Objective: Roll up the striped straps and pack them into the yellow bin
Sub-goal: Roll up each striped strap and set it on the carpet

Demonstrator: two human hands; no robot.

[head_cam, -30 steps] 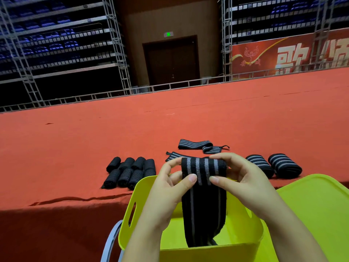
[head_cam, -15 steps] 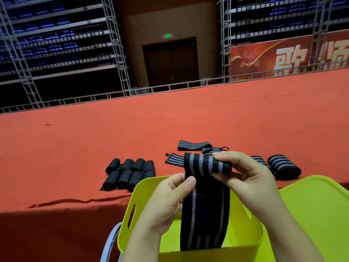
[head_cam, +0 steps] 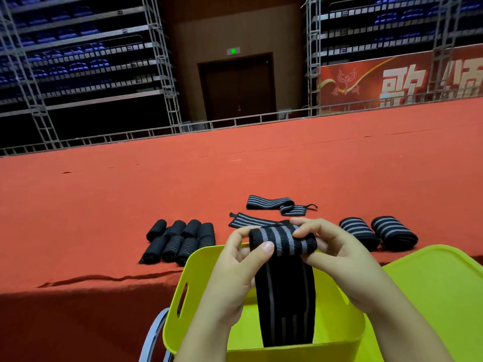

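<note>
- Since the frame half a second back, the roll at the top of the striped strap (head_cam: 283, 257) has grown thicker and its hanging tail looks shorter, while both hands have closed in round the roll.
- Left hand (head_cam: 235, 273) holds the roll's left end, thumb laid across the front and fingers curled behind.
- Right hand (head_cam: 337, 257) grips the right end, fingers bent over the top and thumb beneath; both are closed on this one strap.
- That strap is held in the air above the yellow bin (head_cam: 183, 304), with its loose tail dropping down into the bin.
- Done so far, by my reading: two striped rolls (head_cam: 377, 232) lie on the red worktop (head_cam: 104, 205) to the right, and a cluster of darker rolls (head_cam: 180, 241) lies to the left.
- Left to do: finish this roll, then roll the two flat straps (head_cam: 271, 209) lying further back.
- Whether any rolls are already in the bin I cannot tell; those in view lie outside it, so packing seems mostly ahead.
- A yellow lid (head_cam: 439, 296) lies at the right.
</note>
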